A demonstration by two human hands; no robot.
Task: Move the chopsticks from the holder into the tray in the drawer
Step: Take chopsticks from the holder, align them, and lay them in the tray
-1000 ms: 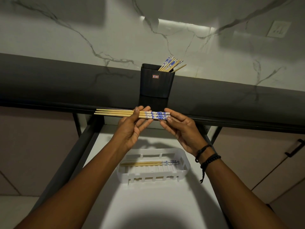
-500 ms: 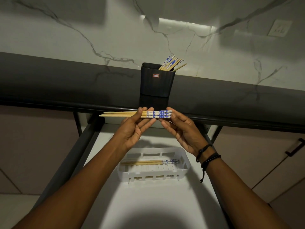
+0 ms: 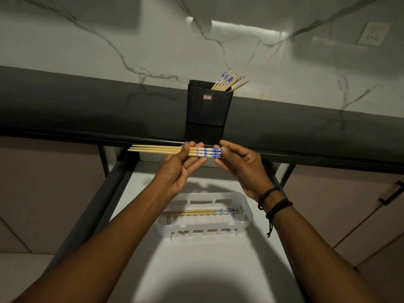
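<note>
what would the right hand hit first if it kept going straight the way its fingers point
The right hand points up and left in the picture, and its fingers already touch the patterned end of the held chopsticks. Past those, the left hand lies closest along that line, though depth is unclear.

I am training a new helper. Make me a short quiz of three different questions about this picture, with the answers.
1. True or false: the black plastic holder on the dark counter is empty.
2. Which way do the blue-patterned ends of the bundle of bamboo chopsticks held by the left hand and right hand point? A) left B) right
3. Fill in: chopsticks already lie in the white slotted plastic ____.

Key: 1 false, chopsticks still stand in it; 2 B; 3 tray.
</note>
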